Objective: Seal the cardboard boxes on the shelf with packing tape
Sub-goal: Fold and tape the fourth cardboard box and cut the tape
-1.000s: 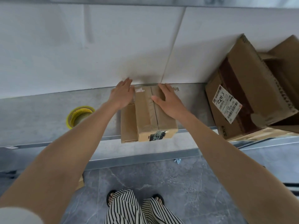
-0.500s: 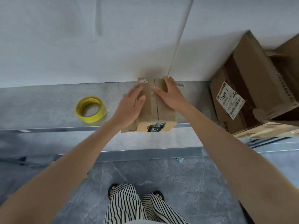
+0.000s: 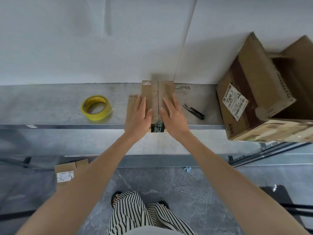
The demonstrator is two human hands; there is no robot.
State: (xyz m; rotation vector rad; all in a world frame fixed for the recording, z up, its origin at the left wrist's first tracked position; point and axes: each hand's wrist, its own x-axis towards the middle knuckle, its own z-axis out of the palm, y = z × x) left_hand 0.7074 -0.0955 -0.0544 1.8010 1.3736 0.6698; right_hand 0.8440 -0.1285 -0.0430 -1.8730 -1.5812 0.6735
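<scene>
1. On the grey shelf [image 3: 50, 102], against the white wall [image 3: 84, 39], a small cardboard box [image 3: 153, 92] sits at the front edge. Its two top flaps are shut and meet along a middle seam, so what it holds is hidden.
2. The left hand [image 3: 140, 116] lies flat on the left flap, fingers [image 3: 143, 103] straight and gripping nothing.
3. The right hand [image 3: 173, 117] lies flat on the right flap, fingers [image 3: 169, 104] also straight and holding nothing.
4. A yellow tape roll [image 3: 95, 107] lies on the shelf well left of the box, with neither hand touching it.
5. Small black snips [image 3: 194, 111] lie just right of the box.
6. A large cardboard box [image 3: 250, 92] with a white label stands tilted at the right end. Its top is open, but the inside is too dark to tell the contents.
7. Below the shelf, at the left, another labelled box [image 3: 67, 168] shows partly.
</scene>
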